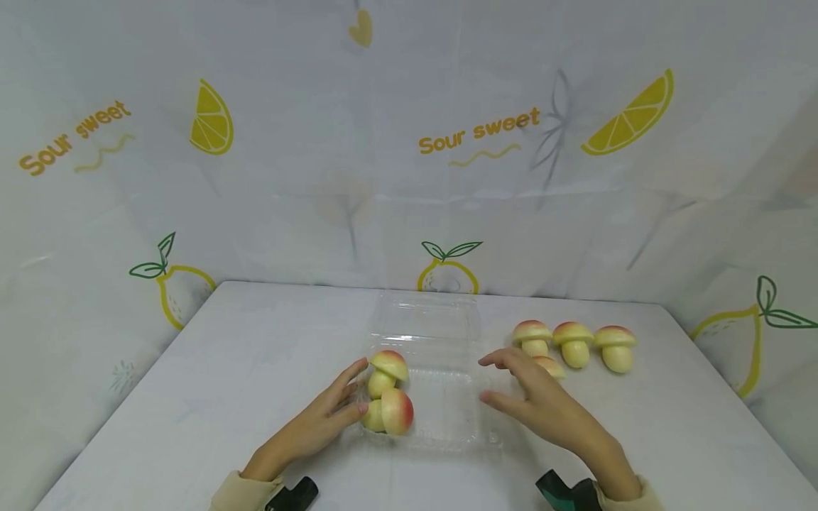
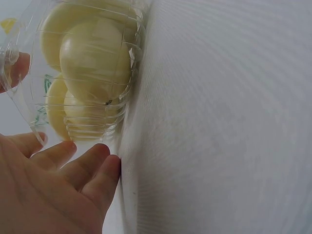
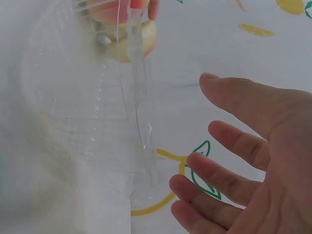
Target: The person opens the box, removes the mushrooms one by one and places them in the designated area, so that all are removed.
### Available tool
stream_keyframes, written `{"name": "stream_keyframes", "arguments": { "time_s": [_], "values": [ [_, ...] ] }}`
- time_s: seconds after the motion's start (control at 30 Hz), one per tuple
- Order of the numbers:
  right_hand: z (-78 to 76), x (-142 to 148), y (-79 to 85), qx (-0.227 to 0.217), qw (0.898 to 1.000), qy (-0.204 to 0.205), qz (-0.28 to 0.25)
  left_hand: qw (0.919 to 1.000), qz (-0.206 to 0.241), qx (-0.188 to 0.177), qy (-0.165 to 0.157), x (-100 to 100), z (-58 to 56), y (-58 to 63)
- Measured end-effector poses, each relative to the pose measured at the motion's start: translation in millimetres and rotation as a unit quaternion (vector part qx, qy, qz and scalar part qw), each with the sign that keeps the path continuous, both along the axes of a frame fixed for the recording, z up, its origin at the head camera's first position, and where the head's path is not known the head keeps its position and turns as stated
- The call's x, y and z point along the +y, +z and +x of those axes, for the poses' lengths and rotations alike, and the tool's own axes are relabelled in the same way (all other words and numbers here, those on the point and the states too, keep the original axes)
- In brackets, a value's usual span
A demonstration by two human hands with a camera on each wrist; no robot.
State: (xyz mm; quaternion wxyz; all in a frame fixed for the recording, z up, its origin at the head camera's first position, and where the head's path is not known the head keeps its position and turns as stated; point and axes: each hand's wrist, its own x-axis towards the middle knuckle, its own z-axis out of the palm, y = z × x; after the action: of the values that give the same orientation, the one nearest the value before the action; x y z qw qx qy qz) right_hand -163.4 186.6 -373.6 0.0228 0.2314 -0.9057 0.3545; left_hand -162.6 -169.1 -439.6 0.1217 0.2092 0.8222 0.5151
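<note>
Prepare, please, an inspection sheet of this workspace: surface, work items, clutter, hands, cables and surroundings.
Surface: white table, looks flat.
Job's things: clear plastic clamshell container, open, lid laid back; two mushroom-shaped pieces inside at the left, four more pieces on the table to its right, one partly hidden.
Clutter: nothing seen.
Hands: left hand at the container's left side, contact unclear; right hand apart from its right side, holding nothing.
Cables: nothing seen.
Surroundings: lemon-printed white backdrop.

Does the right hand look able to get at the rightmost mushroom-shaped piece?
Probably yes: the right hand holds nothing, and no other piece stands in front of the rightmost mushroom-shaped piece, so its near side looks free.
</note>
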Motion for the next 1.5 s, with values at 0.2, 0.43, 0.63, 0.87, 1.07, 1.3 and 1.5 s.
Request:
{"name": "stream_keyframes", "arguments": {
  "time_s": [0.2,0.43,0.63,0.87,1.07,1.3,1.5],
  "values": [
    [3.0,-9.4,-3.5,0.005,1.0,0.014,0.008,1.0,0.001,0.004,-0.002,-0.1,-0.5,0.1],
    [5.5,-21.3,-7.6,0.037,0.999,0.038,0.007,1.0,0.003,0.003,-0.005,-0.1,-0.7,-0.2],
    [6.8,-32.2,-10.3,0.051,0.998,0.044,0.009,1.0,-0.003,0.005,-0.001,-0.8,-0.2,-1.3],
    [4.2,-47.3,-16.6,0.037,0.996,0.085,0.009,1.0,-0.002,0.007,-0.003,-1.4,0.6,-1.6],
    [3.1,-61.1,-21.7,0.004,0.996,0.093,-0.001,0.9997,0.002,0.005,-0.023,-2.6,0.5,-1.3],
    [4.2,-77.9,-26.5,-0.008,0.996,0.094,0.0,0.999,0.015,-0.007,-0.041,-3.9,0.0,-0.6],
    [4.4,-89.4,-28.3,-0.032,0.994,0.101,-0.001,0.9985,0.028,-0.015,-0.046,-3.2,1.1,0.7]
  ]
}}
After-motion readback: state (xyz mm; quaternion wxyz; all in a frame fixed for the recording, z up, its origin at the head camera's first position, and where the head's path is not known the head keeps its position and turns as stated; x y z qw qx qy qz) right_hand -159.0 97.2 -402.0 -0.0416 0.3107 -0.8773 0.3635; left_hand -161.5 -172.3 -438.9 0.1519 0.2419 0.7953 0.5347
